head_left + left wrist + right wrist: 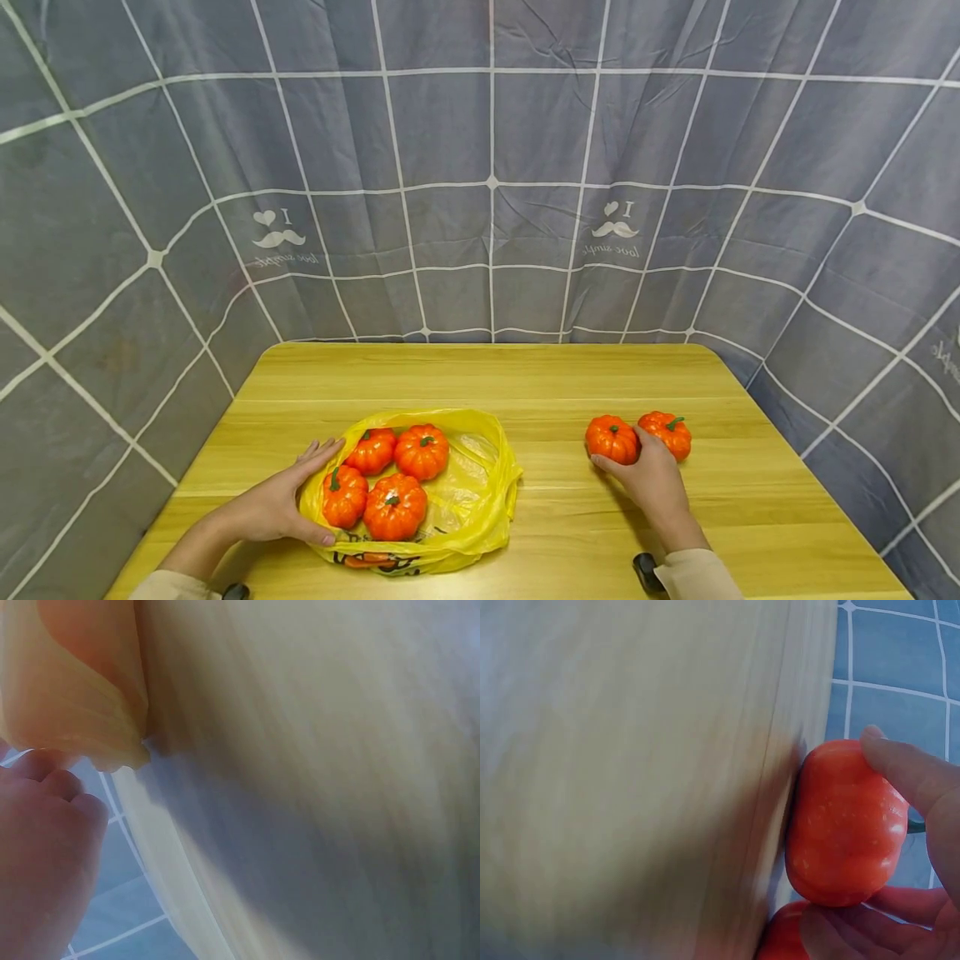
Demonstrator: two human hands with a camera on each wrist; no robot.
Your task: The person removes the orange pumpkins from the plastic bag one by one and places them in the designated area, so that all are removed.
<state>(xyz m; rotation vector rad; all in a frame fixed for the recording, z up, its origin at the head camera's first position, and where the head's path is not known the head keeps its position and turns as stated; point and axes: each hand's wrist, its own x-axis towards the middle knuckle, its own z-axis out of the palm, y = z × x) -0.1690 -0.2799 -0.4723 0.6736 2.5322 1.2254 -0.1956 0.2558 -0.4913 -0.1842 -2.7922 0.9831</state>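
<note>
My right hand (651, 479) grips a small orange pumpkin (611, 438) on the table, thumb on one side and fingers on the other. The right wrist view shows this pumpkin (847, 825) between thumb and fingers, its green stem towards the palm. A second pumpkin (667, 433) sits just right of it, behind the fingers. My left hand (273, 502) lies spread along the left side of a yellow plastic bag (491, 508), touching it with thumb near the front and fingers at the back. Several pumpkins (395, 507) lie inside the wide-mouthed bag, towards its left.
Both hands work over a light wooden table (555, 383). Grey curtains (450, 225) with white grid lines surround its back and sides. Bare tabletop lies between the bag and the two pumpkins at the right.
</note>
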